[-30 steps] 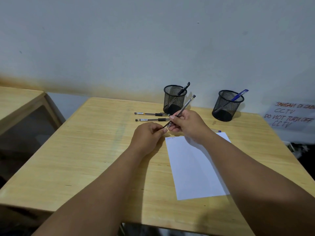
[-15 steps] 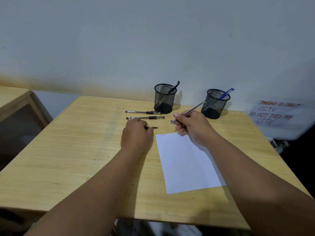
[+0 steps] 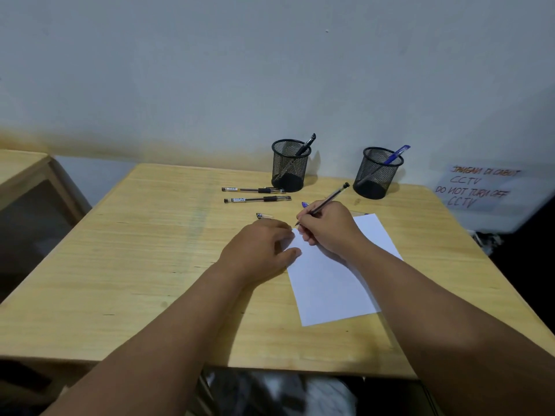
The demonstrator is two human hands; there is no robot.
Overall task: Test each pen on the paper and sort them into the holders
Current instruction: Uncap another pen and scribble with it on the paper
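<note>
Because the pen (image 3: 327,200) under test already sits pinched in the right hand (image 3: 329,228), the coming stroke turns on how its tip meets the paper (image 3: 333,283): the long axis runs from the tip, down at seven o'clock beside the sheet's far-left corner, up to the cap end at one o'clock, pointing toward the right holder (image 3: 377,172). The tip looks to be at or just over that corner; actual contact cannot be made out. The fingers of that hand are curled round the lower barrel in a writing hold, so the pen leaves the grip upward and away.

The left hand (image 3: 261,250) lies flat at nine o'clock from the tip, fingers relaxed, its thumb and fingertips pressing the sheet's left edge. A loose cap (image 3: 265,216) lies just beyond its knuckles. Two more pens (image 3: 255,195) lie parallel at eleven o'clock, near the left holder (image 3: 289,165). Each holder has one pen.
</note>
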